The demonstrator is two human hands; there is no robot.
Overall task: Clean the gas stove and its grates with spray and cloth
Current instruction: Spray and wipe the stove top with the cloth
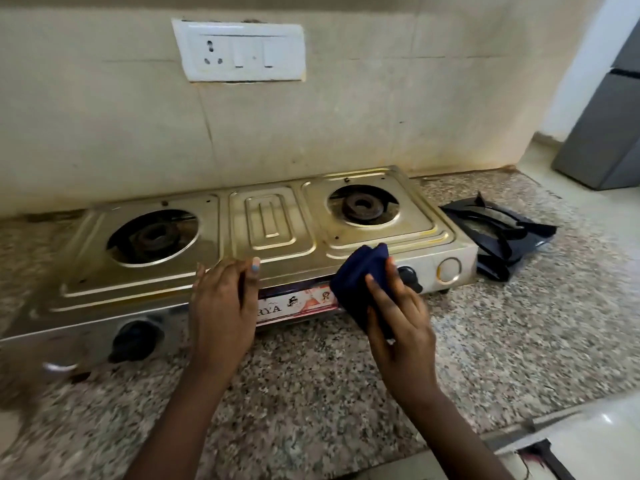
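Observation:
A steel two-burner gas stove (270, 223) stands on a granite counter against the wall, both burners bare. Its black grates (498, 233) lie stacked on the counter just right of it. My right hand (398, 317) grips a folded dark blue cloth (360, 275) against the stove's front edge, beside the right knob (410, 277). My left hand (221, 303) rests flat on the front edge near the middle, fingers straight. The left knob (133, 341) shows blurred. No spray bottle is in view.
A white socket and switch plate (239, 50) sits on the tiled wall above the stove. The granite counter (346, 393) extends in front and to the right. A grey fridge (609, 133) stands at the far right. A white ledge (588, 445) shows at bottom right.

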